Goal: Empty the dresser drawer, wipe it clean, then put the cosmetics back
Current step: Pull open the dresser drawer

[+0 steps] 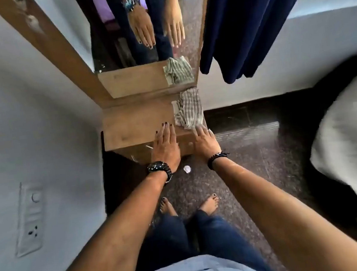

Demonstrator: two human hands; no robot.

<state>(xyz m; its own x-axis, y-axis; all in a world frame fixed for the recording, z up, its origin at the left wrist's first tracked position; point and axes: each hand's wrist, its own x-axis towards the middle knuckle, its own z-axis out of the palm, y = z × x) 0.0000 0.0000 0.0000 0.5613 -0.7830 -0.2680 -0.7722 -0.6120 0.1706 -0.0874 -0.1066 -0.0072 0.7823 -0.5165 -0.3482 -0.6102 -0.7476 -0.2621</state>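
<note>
Below the front edge of the small brown wooden dresser (135,122), the drawer front (143,152) sits shut, seen only at a steep slant, so its handle is hard to make out; no cosmetics show anywhere. The left hand (165,144) hangs over that edge, palm down, fingers straight and together, holding nothing. The right hand (204,142) lies just beside it with fingers likewise flat and empty, their tips near the crumpled grey-and-white striped cloth (189,110) at the dresser top's right end.

The step in hand looks to be opening the drawer. To do it well, curl the fingers under the front's top lip or handle and draw it straight out, evenly, so nothing inside tips. Leave the cloth where it lies, within reach for wiping. A tall mirror (143,24) behind repeats both hands; a small white crumpled scrap (187,169) lies on the dark speckled floor (252,162).
</note>
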